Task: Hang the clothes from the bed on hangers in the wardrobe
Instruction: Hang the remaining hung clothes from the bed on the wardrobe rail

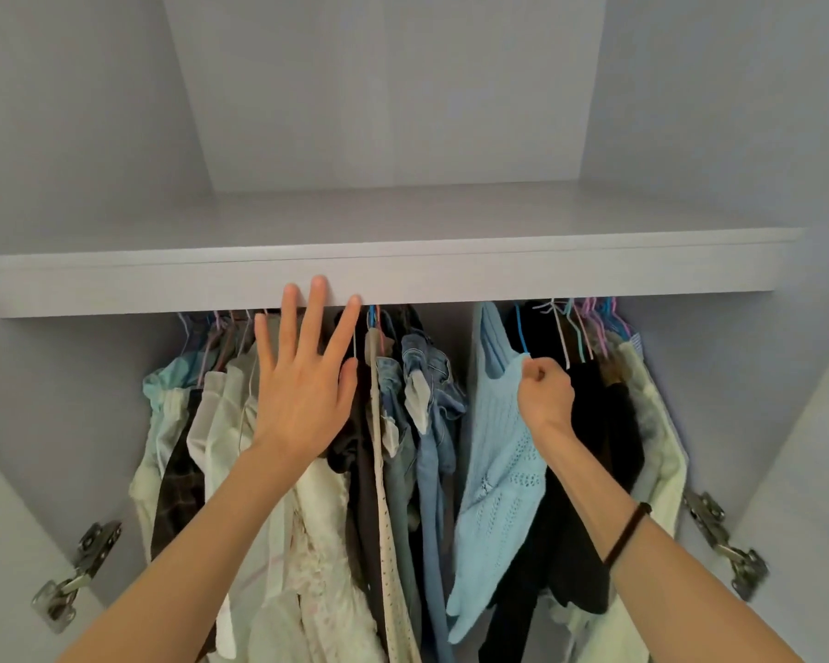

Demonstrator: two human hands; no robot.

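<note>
While both arms reach in, the wardrobe (68, 160) fills the view: pale grey walls w/ a shelf (403, 275) across the middle. Under the shelf hangs a packed row of clothes: cream and white pieces (221, 423) on the left, denim and blue items (427, 399) in the centre, black garments (589, 423) and a pale green one (661, 447) on the right. Between centre and right groups hangs the light blue knit top (494, 452), on a blue hanger (522, 339). Left hand (302, 390) is spread flat, fingers straight, in front of the clothes left of centre, fingertips up at the shelf edge. Right hand (546, 390) is curled, pinching the knit top's shoulder by the hanger; black band (628, 531) on that wrist. More hanger hooks (589, 318) bunch at upper right. Metal hinges (80, 574) sit on both side walls, low down.
</note>
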